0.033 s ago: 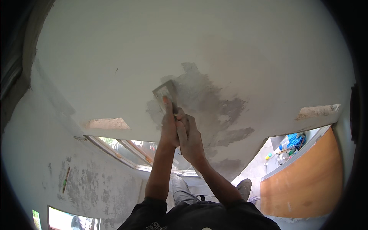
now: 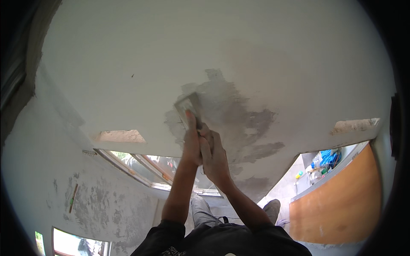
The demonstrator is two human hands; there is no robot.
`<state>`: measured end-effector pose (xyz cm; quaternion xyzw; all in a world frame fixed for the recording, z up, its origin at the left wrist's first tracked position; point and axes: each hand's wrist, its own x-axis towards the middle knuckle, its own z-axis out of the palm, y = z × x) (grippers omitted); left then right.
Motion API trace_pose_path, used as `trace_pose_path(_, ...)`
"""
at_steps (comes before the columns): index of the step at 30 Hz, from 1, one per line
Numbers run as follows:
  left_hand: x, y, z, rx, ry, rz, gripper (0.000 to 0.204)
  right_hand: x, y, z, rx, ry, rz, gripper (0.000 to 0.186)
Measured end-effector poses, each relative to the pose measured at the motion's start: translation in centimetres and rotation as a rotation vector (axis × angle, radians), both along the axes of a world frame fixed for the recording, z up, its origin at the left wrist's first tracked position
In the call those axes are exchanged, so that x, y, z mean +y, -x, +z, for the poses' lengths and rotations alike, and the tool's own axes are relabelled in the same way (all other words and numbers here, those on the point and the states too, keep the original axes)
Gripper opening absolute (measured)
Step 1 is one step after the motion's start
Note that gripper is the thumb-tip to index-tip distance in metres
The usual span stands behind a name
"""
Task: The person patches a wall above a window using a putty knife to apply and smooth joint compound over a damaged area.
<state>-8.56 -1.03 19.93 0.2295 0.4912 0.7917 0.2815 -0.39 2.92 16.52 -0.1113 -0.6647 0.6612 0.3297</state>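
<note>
A flat rectangular trowel (image 2: 190, 102) lies against the white plastered surface (image 2: 166, 51), at the left side of a patch of wet grey plaster (image 2: 222, 100). My left hand (image 2: 192, 143) is closed on the trowel, one digit stretched along the back of its blade. Close beside it, my right hand (image 2: 214, 155) has its fingers curled round the handle end and against the left hand. Most of the handle is hidden by my fingers. Slight motion blur softens the blade.
A window (image 2: 160, 166) opens below left, and an orange-brown panel (image 2: 337, 200) stands at the right near blue items (image 2: 329, 158). Two rough recesses, left (image 2: 121, 136) and right (image 2: 356, 125), break the surface. A thin stick (image 2: 73, 198) shows against the patchy left wall (image 2: 98, 209).
The trowel and both my hands have shifted slightly right and down over the plaster. The grip looks the same.
</note>
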Motion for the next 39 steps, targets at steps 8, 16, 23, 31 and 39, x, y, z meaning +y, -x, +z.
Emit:
trace_pose_path(8,0.0,1.3,1.9,0.025,0.056,0.116,0.063,-0.2,2.0,1.7,0.075,-0.153,-0.05,0.033)
trace_pose_path(16,-0.6,1.6,-3.0,0.057,0.093,0.128,0.065,-1.6,2.8,-4.4,0.071,-0.17,-0.169,0.035)
trace_pose_path(23,-2.9,3.4,-0.7,-0.093,-0.002,0.022,0.067,-2.5,3.7,-0.3,-0.04,-0.034,0.102,0.038)
trace_pose_path(31,-3.2,3.5,-3.9,-0.033,0.165,0.142,0.068,-3.1,3.5,-2.9,-0.12,0.005,0.058,0.032)
trace_pose_path(39,-4.0,2.9,-8.9,-0.021,0.184,0.085,0.07,-4.3,3.0,-8.1,-0.013,-0.157,-0.07,0.038)
